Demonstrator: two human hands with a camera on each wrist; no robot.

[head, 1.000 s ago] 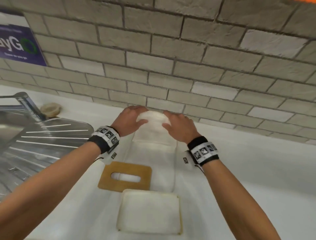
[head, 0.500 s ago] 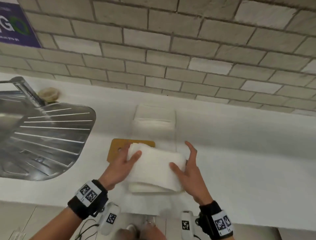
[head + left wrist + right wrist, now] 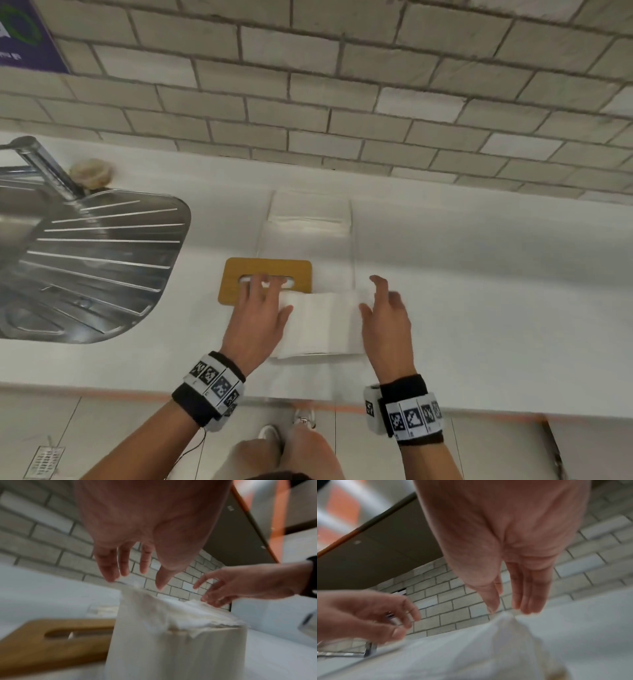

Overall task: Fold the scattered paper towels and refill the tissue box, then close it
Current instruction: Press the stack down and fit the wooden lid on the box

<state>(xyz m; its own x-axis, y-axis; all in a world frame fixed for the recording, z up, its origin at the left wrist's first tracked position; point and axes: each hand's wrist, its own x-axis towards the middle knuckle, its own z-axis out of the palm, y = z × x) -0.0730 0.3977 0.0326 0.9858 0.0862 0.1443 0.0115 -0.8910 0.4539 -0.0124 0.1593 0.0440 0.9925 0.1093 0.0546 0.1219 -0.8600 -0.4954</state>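
A folded stack of white paper towels [image 3: 322,322] lies on the open white tissue box [image 3: 171,655], its layers ragged at the box rim [image 3: 188,615]. My left hand [image 3: 257,308] hovers at the stack's left edge with straight fingers, partly over the wooden slotted lid [image 3: 236,284], which lies flat beside the box [image 3: 42,642]. At the right edge my right hand [image 3: 385,315] has its fingers spread; they are straight, just above a towel corner [image 3: 505,618]. Neither hand grips anything. More folded towels [image 3: 308,219] lie at the back, on a long white strip.
A steel sink drainboard [image 3: 92,260] and tap [image 3: 48,168] take up the left, with a pale round object [image 3: 90,174] behind the tap. A brick wall [image 3: 342,85] backs the white counter. The counter's front edge [image 3: 479,407] runs close to my wrists.
Both hands brought the folded towel stack from the back of the counter to the box at the front. They have now let go, and their fingers have opened.
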